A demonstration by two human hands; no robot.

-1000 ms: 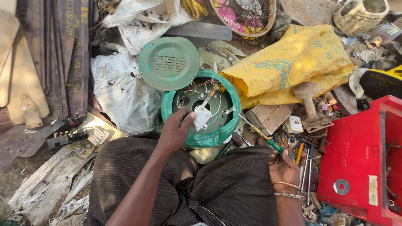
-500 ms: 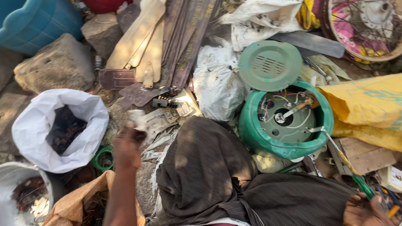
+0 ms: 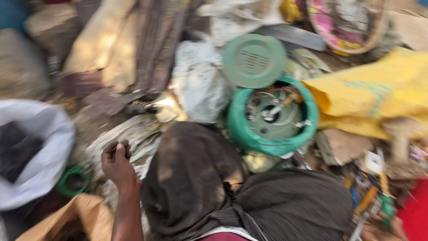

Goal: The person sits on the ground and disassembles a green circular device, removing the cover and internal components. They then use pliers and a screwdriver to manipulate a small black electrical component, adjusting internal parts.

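Here, head view only, and it is blurred.

Progress: the green round housing (image 3: 272, 117) at centre right lies open, its wires and metal parts bare, and its green lid (image 3: 254, 60) rests just above it; how much stripping remains inside, you cannot tell.

Left hand: your left hand (image 3: 117, 163) sits at lower left, well apart from the housing, fingers curled loosely together; whether they pinch anything is lost in blur. It hovers near the white sack (image 3: 42, 147) and a small green ring (image 3: 71, 180).

Right hand: your right hand (image 3: 379, 230) shows only at the lower right edge, among scattered tools; grip unclear.

Surroundings: yellow bag (image 3: 379, 93) at right.
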